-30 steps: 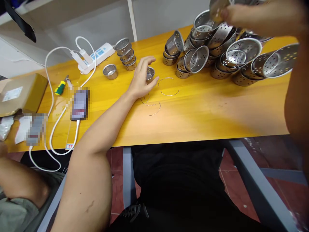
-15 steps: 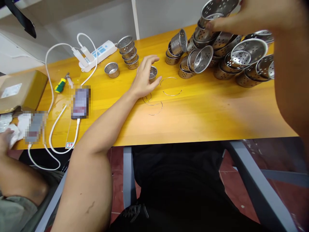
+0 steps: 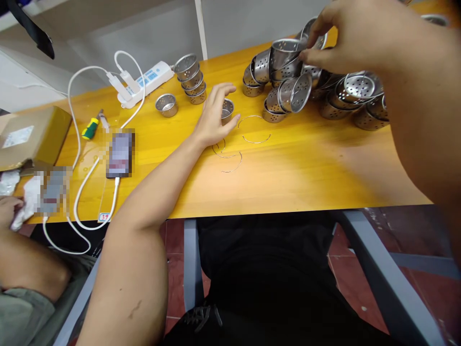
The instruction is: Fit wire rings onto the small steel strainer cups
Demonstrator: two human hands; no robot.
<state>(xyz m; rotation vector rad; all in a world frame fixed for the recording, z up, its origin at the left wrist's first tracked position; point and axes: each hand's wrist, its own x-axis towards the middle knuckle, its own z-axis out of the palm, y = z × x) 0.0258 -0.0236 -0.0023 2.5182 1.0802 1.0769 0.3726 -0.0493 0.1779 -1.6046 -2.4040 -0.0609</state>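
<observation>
My left hand reaches over the table with its fingers spread, beside a small perforated metal cup that it partly covers. Whether it touches that cup I cannot tell. At the upper right, the thumb and fingers of my right hand close on the rim of a perforated metal cup, which stands among stacked and tilted cups. More nested cups lean in front of it. Thin curved wires lie on the table near my left hand.
On the yellow table, a stack of cups and a single cup stand near a power strip. White cables run to two phones. A screwdriver and cardboard box are at left. Another person's hand holds white material.
My right hand has moved left and slightly down with the cup, onto the stacked cups. Some cups in the cluster have shifted left. My left hand stays in place.
</observation>
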